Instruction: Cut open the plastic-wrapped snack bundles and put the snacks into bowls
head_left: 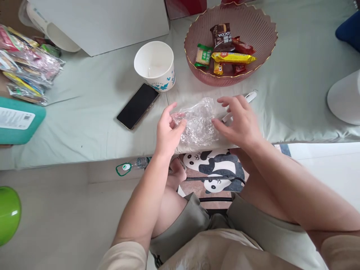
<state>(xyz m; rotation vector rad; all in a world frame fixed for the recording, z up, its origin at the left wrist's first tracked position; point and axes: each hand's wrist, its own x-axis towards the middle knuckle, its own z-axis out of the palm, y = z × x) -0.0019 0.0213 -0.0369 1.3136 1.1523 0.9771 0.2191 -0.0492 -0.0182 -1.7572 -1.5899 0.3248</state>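
1. two bare hands meet at the near edge of the table (pixel 84 123), on either side of a crumpled clear plastic bag (pixel 198 122).
2. left hand (pixel 168 129): thumb and forefinger are closed loosely on the bag's left edge, and the other fingers curl beneath.
3. right hand (pixel 239 120): the fingers are spread apart and clamp nothing; the fingertips rest against the bag's right side.
4. the bag lies flat on the pale green cloth, between the hands and just in front of the person's knees.
5. a white pen-like object (pixel 250 96) pokes out from under the right hand; what it is cannot be told.
6. a dark phone (pixel 137 105) lies face up just left of the left hand, and a white paper cup (pixel 154 63) stands upright just behind the phone.
7. a pink ribbed bowl (pixel 261 22) sits behind the bag and holds wrapped snacks, among them a yellow bar (pixel 233 57) and a brown cocoa packet (pixel 222 35).
8. a heap of packets (pixel 25 63) lies at the far left, well apart from the hands, with a teal box (pixel 19 120) in front of it.
9. a panda mat (pixel 216 168) shows on the floor between the knees.
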